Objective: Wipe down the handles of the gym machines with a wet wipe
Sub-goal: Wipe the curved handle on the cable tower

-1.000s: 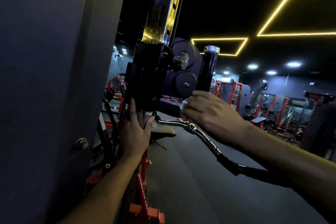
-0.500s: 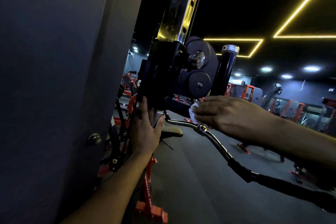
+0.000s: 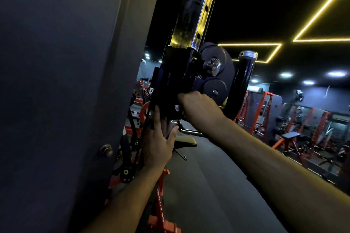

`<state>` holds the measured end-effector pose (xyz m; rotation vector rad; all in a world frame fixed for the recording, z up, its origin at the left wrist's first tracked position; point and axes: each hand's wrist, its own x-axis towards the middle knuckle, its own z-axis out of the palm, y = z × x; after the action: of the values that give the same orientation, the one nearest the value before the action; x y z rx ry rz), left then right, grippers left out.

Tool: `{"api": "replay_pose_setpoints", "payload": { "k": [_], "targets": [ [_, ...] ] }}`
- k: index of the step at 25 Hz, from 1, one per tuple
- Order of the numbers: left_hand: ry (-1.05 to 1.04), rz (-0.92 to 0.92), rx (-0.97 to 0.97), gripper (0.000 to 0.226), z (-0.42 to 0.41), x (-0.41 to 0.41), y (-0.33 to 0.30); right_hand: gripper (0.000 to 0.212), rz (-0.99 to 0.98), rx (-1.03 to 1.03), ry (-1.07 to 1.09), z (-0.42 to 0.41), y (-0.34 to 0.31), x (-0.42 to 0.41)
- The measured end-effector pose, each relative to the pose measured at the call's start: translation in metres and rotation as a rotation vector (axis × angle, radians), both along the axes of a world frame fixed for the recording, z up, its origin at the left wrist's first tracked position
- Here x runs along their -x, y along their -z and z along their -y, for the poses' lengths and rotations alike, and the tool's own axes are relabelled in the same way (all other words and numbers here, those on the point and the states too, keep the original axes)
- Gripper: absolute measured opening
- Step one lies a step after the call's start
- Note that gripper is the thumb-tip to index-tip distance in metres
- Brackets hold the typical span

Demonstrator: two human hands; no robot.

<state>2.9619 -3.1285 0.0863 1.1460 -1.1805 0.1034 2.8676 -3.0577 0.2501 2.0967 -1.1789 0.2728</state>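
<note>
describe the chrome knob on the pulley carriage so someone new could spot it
Find the tall chrome upright with holes down its edge. Where it enters the black carriage, a large black disc sits beside it. The knob is the shiny patterned cap on that disc, unlike the small dark bolt below.

My two forearms are bare right up to the frame's lower edge, no sleeves showing. My left hand [image 3: 158, 143] and right hand [image 3: 200, 108] wear no gloves, and I see no rings, watch or wristband on either.
</note>
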Motion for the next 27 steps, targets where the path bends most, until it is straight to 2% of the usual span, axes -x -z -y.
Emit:
{"api": "replay_pose_setpoints", "payload": {
  "k": [3, 8, 11, 14, 16, 19, 24, 27],
  "targets": [
    [0.014, 0.002, -0.001, 0.092, 0.001, -0.001, 0.001, 0.012, 0.013, -0.085, -0.062, 0.004, -0.004, 0.006],
    [0.021, 0.01, -0.01, 0.092, 0.003, -0.004, 0.003, 0.011, -0.207, -0.152, -0.074, -0.02, -0.027, 0.03],
    [0.013, 0.003, -0.008, 0.092, 0.004, -0.003, 0.003, 0.018, -0.323, -0.204, -0.014, -0.037, -0.042, 0.04],
    [0.013, -0.001, -0.003, 0.093, 0.005, -0.003, 0.004, 0.035, -0.363, -0.319, -0.017, -0.042, -0.047, 0.042],
    [0.006, -0.003, 0.007, 0.092, 0.003, -0.002, 0.004, 0.038, -0.374, -0.269, -0.034, -0.039, -0.044, 0.043],
    [-0.006, -0.009, 0.008, 0.091, 0.002, 0.0, 0.003, 0.029, -0.386, -0.115, -0.113, -0.028, -0.035, 0.041],
    [0.007, -0.009, 0.011, 0.09, 0.002, -0.001, 0.004, 0.018, -0.282, -0.048, -0.199, 0.0, -0.017, 0.013],
    [0.001, -0.022, -0.01, 0.095, 0.0, 0.0, 0.003, 0.017, -0.337, 0.013, -0.208, 0.001, -0.008, 0.01]
  ]
}}
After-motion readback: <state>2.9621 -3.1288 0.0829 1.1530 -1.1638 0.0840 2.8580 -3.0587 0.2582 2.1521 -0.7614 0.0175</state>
